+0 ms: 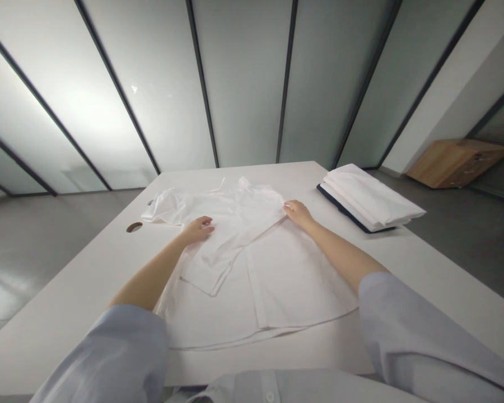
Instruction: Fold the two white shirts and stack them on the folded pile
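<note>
A white shirt [218,324] lies spread on the table, its hem toward me. One of its sleeves [218,263] is laid slantwise across the front; the other sleeve [166,204] lies out to the left. At the shirt's right edge, near the shoulder, my right hand [299,214] has its fingers closed on the fabric. My left hand [198,229] rests at the left side of the shirt, thumb and fingers apart, with no cloth visibly gripped.
To the right, a stack of folded white cloth [369,196] sits on a dark navy piece [348,215] near the table edge. A round cable hole [134,227] opens in the white table [88,302] at left. Beyond stand frosted glass panels [243,84] and a wooden cabinet [449,162].
</note>
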Action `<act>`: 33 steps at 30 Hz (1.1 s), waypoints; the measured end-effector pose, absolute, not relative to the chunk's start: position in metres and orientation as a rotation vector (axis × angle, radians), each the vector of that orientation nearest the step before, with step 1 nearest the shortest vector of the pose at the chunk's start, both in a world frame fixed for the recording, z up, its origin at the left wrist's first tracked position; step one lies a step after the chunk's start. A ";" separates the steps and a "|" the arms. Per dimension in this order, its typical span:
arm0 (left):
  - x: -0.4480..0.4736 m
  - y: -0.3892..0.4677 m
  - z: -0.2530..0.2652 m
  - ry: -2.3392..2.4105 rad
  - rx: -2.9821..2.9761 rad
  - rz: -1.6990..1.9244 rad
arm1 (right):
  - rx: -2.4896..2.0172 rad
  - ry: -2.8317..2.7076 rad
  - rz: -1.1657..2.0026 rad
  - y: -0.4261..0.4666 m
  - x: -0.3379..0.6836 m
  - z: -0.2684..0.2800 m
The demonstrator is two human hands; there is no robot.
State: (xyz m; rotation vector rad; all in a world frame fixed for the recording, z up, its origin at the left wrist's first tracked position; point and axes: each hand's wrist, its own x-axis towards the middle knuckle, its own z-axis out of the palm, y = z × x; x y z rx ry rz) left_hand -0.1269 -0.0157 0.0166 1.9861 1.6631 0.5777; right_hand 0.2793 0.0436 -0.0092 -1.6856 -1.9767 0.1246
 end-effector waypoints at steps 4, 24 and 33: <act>-0.119 -0.008 0.000 1.895 2.305 0.335 | -1.923 -1.939 0.071 0.043 0.267 -0.003; -0.115 -0.005 0.005 2.029 2.389 0.137 | -2.177 -1.921 0.207 0.051 0.282 0.017; -0.108 -0.014 -0.004 2.049 2.370 0.155 | -2.263 -1.866 0.348 0.116 0.268 0.012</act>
